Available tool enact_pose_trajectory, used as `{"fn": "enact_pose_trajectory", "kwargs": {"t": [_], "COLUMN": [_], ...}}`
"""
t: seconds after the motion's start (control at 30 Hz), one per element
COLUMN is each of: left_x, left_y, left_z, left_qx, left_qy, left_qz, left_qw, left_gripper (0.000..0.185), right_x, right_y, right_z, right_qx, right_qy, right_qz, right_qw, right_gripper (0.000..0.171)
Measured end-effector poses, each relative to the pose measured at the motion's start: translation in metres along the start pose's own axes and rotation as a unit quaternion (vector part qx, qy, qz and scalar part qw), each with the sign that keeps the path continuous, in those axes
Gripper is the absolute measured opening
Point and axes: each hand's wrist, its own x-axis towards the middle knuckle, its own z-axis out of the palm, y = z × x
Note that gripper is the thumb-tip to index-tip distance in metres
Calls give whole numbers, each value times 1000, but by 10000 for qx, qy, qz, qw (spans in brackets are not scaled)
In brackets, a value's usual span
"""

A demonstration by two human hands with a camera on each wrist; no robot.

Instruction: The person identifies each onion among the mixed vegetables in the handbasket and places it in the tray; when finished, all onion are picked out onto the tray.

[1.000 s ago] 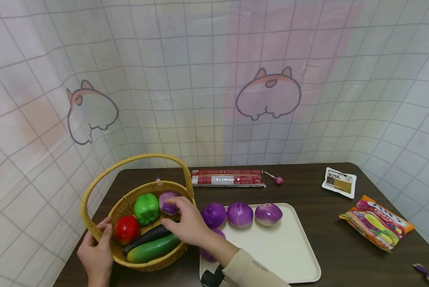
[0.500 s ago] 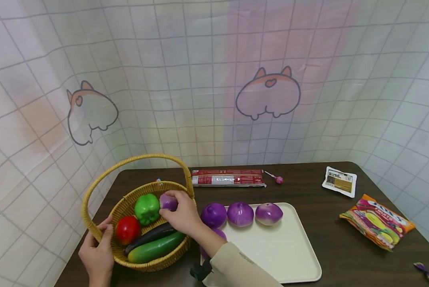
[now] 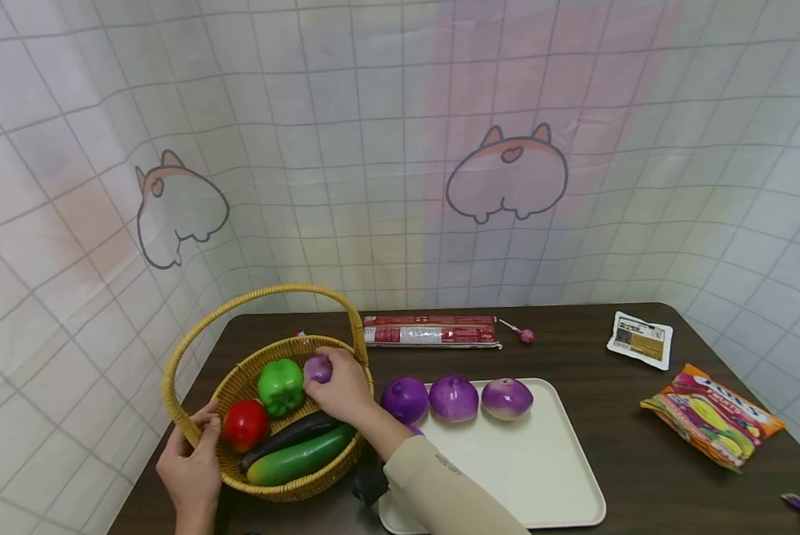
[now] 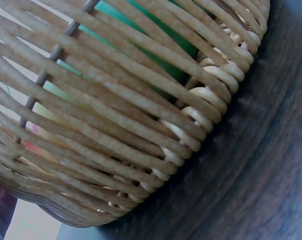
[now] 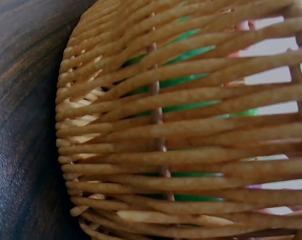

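Observation:
A woven basket point(image 3: 239, 371) with a tall handle stands at the table's left. In it lie a green pepper point(image 3: 280, 386), a red tomato point(image 3: 244, 424), a dark eggplant point(image 3: 289, 436), a cucumber point(image 3: 300, 462) and a purple onion point(image 3: 317, 368). My right hand point(image 3: 342, 388) reaches into the basket and grips that onion. My left hand point(image 3: 189, 467) holds the basket's near left rim. Both wrist views show only the basket's weave point(image 4: 141, 125) point(image 5: 181, 130) close up, with green behind it.
A cream tray point(image 3: 527, 475) to the right of the basket carries three purple onions point(image 3: 453, 398) in a row, with another partly hidden behind my right forearm. A red packet point(image 3: 430, 332), a lollipop point(image 3: 522, 334), a white sachet point(image 3: 640, 339) and an orange snack bag point(image 3: 711, 416) lie on the dark table.
My right hand has moved deeper into the basket toward its far side and closed round the purple onion. The left hand stays on the rim.

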Motion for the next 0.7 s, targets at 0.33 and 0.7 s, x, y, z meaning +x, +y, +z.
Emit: {"fn": "enact_pose_trajectory", "kwargs": {"t": [0.33,0.7], "left_x": [0,1], "left_y": [0,-1], "left_z": [-1,-1], "left_qx": [11,47], "left_qy": [-51,-44], "left_qz": [-33,-36], "left_qw": [10000,10000], "left_gripper": [17,17], "right_x": [4,6], "right_y": [0,3], "right_z": [2,3], "right_qx": [-226,-235], "right_qy": [-546,-859], "right_qz": [210,214], "right_qw": [9980,9958], "right_gripper": [66,58]}}
